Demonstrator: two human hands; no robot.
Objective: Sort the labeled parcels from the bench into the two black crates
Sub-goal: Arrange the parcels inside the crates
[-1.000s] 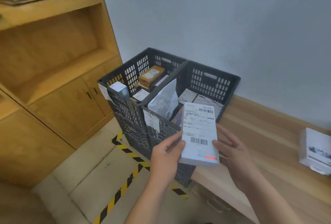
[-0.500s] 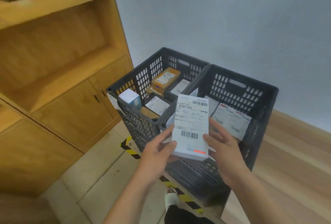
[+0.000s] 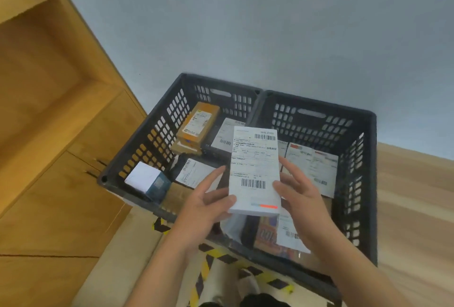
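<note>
I hold a flat white labeled parcel (image 3: 254, 171) above the seam between the two black crates. My left hand (image 3: 208, 204) grips its lower left edge, thumb on the front. My right hand (image 3: 298, 196) holds its right edge with fingers spread. The left crate (image 3: 152, 132) contains a brown box (image 3: 199, 126), a white and blue box (image 3: 147, 180) and flat labeled parcels. The right crate (image 3: 363, 171) holds several flat white labeled parcels (image 3: 312, 166) and a colourful packet near its front.
A wooden cabinet (image 3: 61, 171) with doors stands to the left of the crates. The wooden bench (image 3: 417, 208) runs along the right. Yellow and black tape (image 3: 204, 274) marks the floor beneath the crates. A grey wall rises behind.
The view has moved closer and now looks down into both crates. The parcel in both hands has travelled from the bench side to above the crates' divider.
</note>
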